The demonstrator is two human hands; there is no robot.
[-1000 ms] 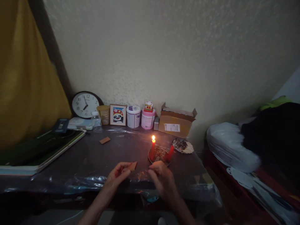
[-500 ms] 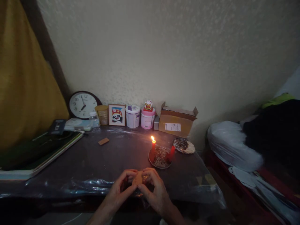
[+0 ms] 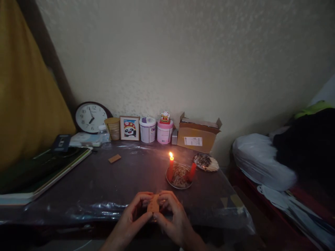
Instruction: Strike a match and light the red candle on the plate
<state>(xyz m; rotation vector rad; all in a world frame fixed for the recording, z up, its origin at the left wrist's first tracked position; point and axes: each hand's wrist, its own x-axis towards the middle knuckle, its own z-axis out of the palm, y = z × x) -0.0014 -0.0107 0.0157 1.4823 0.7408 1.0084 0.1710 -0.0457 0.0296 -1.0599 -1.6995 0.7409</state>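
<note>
My left hand (image 3: 132, 218) and my right hand (image 3: 172, 218) meet at the near edge of the dark table (image 3: 104, 181). Together their fingers pinch a small tan box (image 3: 153, 204), about matchbox size, held upright between them. Just beyond them a lit red candle (image 3: 170, 167) stands in a round metal dish (image 3: 179, 176) of dark bits. A second, unlit red candle (image 3: 192, 170) leans at the dish's right side.
A plate of sticks (image 3: 206, 162), a cardboard box (image 3: 197, 136), two tubs (image 3: 156, 130), a framed panda picture (image 3: 129, 128), a cup (image 3: 113, 127) and a clock (image 3: 90, 118) line the wall. Another small tan box (image 3: 114, 158) lies mid-table. Books (image 3: 39, 170) left, bagged clutter (image 3: 261, 162) right.
My right hand came over to the left hand and both now grip the small tan box, which has dropped nearer to me.
</note>
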